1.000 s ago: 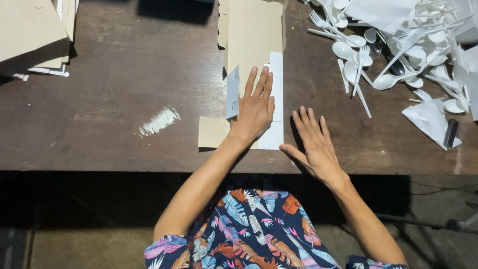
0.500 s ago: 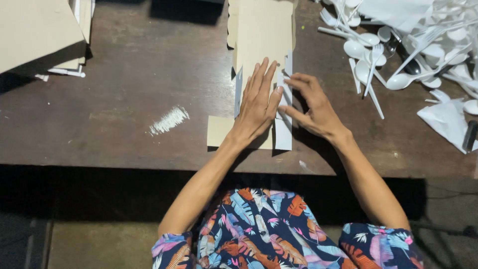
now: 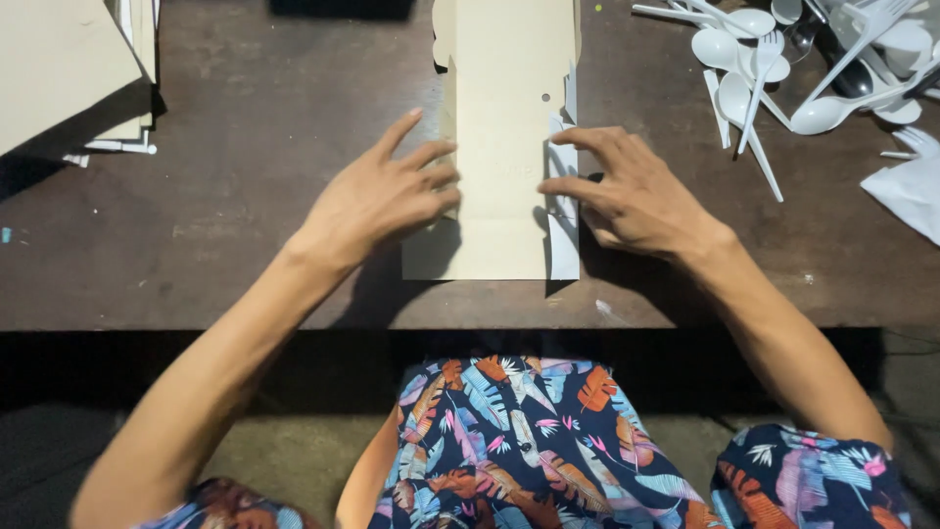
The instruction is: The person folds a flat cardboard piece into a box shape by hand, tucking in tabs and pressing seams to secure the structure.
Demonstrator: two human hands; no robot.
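A flat tan cardboard piece (image 3: 501,147) lies lengthwise on the dark wooden table (image 3: 245,245), with a narrow white strip (image 3: 563,220) along its right edge. My left hand (image 3: 382,196) rests at the cardboard's left edge, fingers spread and tips touching it. My right hand (image 3: 632,186) sits at the right edge, fingertips curled onto the white strip. Neither hand lifts the piece off the table.
A stack of tan cardboard sheets (image 3: 69,69) lies at the far left. A heap of white plastic spoons and forks (image 3: 783,69) covers the far right, with a white wrapper (image 3: 906,191) beside it. The table's front edge runs just below my hands.
The view has moved closer. My left hand slid from on top of the cardboard to its left edge. My right hand moved from the bare table onto the white strip at the right edge.
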